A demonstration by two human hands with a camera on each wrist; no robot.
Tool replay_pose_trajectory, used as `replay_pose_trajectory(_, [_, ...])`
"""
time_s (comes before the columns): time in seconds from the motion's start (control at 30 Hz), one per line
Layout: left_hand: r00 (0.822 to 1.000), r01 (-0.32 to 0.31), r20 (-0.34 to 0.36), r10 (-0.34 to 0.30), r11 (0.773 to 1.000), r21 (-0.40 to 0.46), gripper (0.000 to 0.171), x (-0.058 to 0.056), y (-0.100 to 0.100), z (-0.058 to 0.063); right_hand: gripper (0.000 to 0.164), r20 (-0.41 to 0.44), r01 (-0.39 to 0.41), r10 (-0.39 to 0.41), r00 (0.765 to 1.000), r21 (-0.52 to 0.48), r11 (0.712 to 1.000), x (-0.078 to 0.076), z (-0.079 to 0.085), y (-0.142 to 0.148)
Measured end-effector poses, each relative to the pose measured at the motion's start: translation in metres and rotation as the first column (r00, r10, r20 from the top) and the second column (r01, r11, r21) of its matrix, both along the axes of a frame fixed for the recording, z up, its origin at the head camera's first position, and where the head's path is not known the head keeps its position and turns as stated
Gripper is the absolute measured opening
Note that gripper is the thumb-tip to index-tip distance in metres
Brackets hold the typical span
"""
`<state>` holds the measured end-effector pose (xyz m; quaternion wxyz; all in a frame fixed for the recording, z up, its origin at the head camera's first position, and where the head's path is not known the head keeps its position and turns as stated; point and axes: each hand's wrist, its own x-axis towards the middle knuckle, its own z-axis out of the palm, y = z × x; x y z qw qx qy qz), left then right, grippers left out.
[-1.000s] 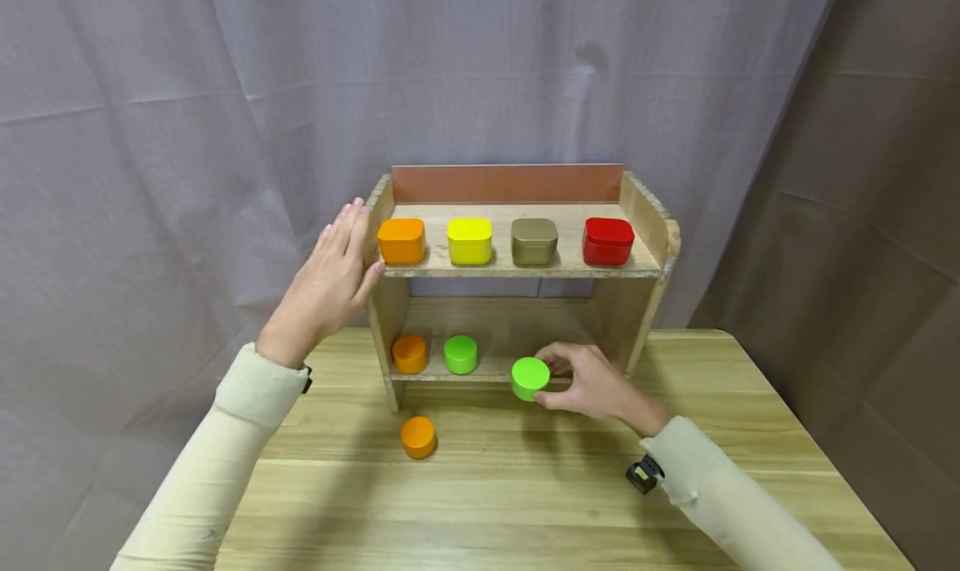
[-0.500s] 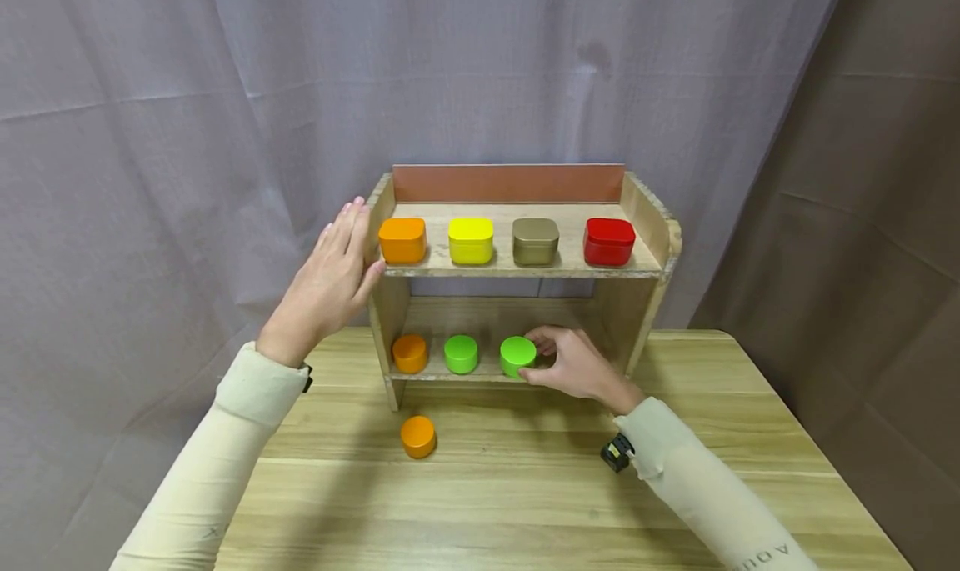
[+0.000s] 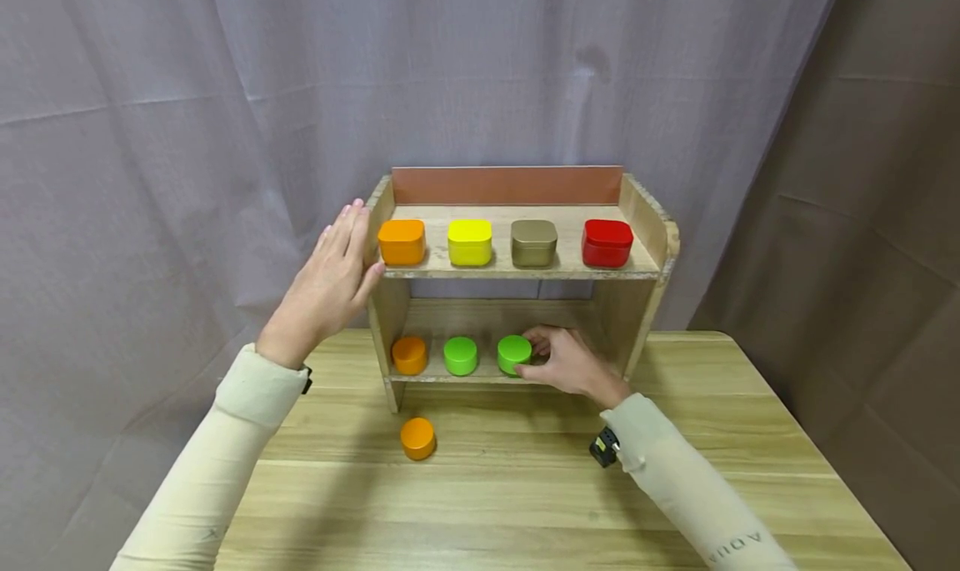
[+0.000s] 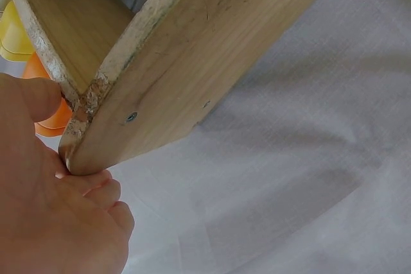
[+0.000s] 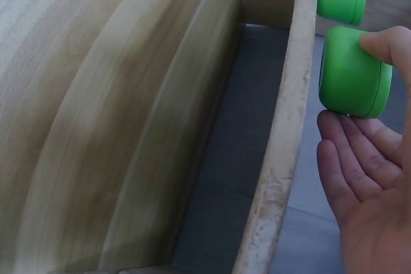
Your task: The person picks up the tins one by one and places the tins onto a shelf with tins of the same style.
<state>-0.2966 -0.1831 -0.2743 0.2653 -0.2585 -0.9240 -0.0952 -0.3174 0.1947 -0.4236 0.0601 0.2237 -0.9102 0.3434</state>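
Note:
My right hand (image 3: 566, 361) pinches a green round tin (image 3: 514, 354) between thumb and fingers at the lower shelf of a small wooden rack (image 3: 480, 274). In the right wrist view the thumb lies on the side of that green tin (image 5: 353, 72), with the fingertips on the opposite side. Left of it on the same shelf are another green round tin (image 3: 461, 356) and an orange round tin (image 3: 409, 355). My left hand (image 3: 326, 279) rests on the rack's left side panel (image 4: 167, 75), fingers straight, thumb near the front edge.
On the upper shelf stand orange (image 3: 402, 242), yellow (image 3: 470, 242), olive (image 3: 534, 243) and red (image 3: 607, 242) rounded boxes. One orange round tin (image 3: 417, 438) lies on the wooden table (image 3: 495, 504) in front of the rack. A grey curtain (image 3: 480, 71) hangs behind.
My right hand has carried the green round tin up and left, from in front of the rack onto the lower shelf beside the other green one. The left hand has stayed put.

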Motion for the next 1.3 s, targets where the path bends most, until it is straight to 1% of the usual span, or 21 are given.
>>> replay_pose_trajectory(0.37, [1.000,0.006,-0.010,-0.006,1.000,0.010,0.076,0.000,0.000,-0.001,0.045,0.018,-0.006,0.007,1.000,-0.013,1.000,-0.002,-0.005,-0.003])
replay_pose_trajectory(0.6, [1.000,0.004,-0.007,-0.004,1.000,0.012,0.076,0.000,0.000,0.000,0.049,0.025,0.004,-0.004,1.000,-0.013,1.000,0.000,-0.004,-0.003])
replay_pose_trajectory(0.7, [1.000,0.004,-0.005,-0.004,1.000,0.013,0.076,-0.001,0.000,0.000,0.053,0.006,0.006,-0.006,1.000,0.002,1.000,0.002,-0.005,-0.001])
replay_pose_trajectory(0.83, [1.000,0.007,-0.001,-0.007,1.000,0.012,0.076,-0.001,0.000,-0.001,0.062,-0.024,0.006,-0.005,1.000,0.013,1.000,0.009,0.000,0.004])
replay_pose_trajectory(0.93, [1.000,0.007,-0.001,-0.007,1.000,0.011,0.076,-0.001,0.000,-0.001,0.067,-0.056,-0.005,0.006,0.998,0.008,1.000,0.018,0.009,0.008])
replay_pose_trajectory(1.13, [1.000,0.009,-0.004,-0.009,1.000,0.014,0.076,-0.001,-0.001,-0.001,0.065,-0.166,-0.027,0.034,0.986,0.043,0.999,0.033,0.023,0.015])
replay_pose_trajectory(1.3, [1.000,0.012,-0.001,-0.012,1.000,0.013,0.076,-0.001,0.000,-0.001,0.065,-0.208,-0.084,0.091,0.974,0.044,0.996,0.048,0.030,0.013])
